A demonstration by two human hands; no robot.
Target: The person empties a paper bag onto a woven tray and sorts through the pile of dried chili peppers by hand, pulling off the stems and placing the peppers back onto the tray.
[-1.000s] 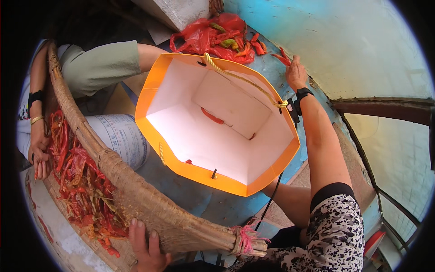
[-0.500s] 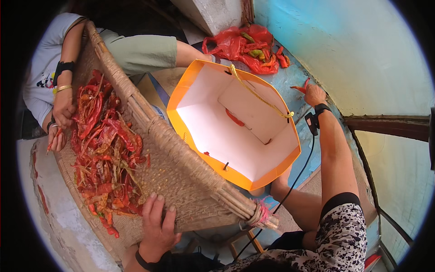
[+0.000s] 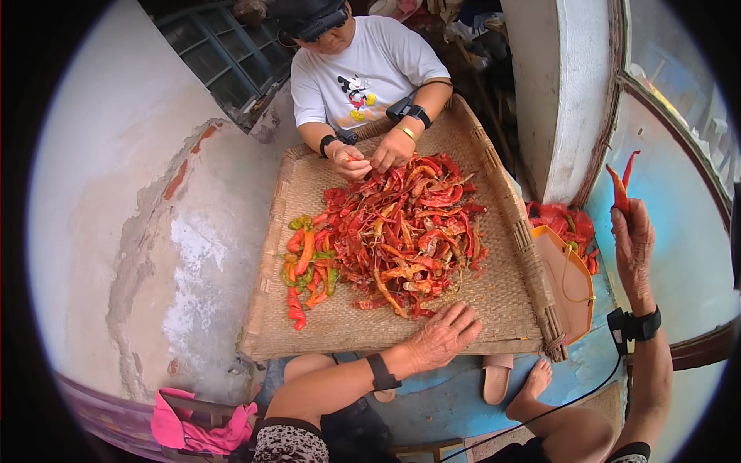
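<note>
Up at the right, my right hand [image 3: 634,243] pinches red chili peppers [image 3: 620,187], their tips pointing up; they look like two, or one that forks. My left hand [image 3: 444,337] rests on the near edge of a woven bamboo tray [image 3: 363,330], fingers stretched out and holding nothing. A large heap of dried red chilies [image 3: 409,231] covers the tray's middle, just beyond my left fingers. Beside it on the left lies a smaller group of green and orange peppers [image 3: 307,262]. Across the tray, a co-worker's hands [image 3: 370,160] work at the heap's far edge.
Right of the tray stands a yellow-rimmed white carrier bag [image 3: 563,285] with a cord handle. Behind it lies a red plastic bag [image 3: 552,216] with chilies. A plastered wall [image 3: 123,231] bounds the left; pink cloth [image 3: 202,427] hangs low left. A slipper [image 3: 496,380] sits below.
The view has swung up and left, bringing the whole tray and the co-worker into sight. My right hand has raised its chili from low beside the carrier bag. My left hand stays at the tray.
</note>
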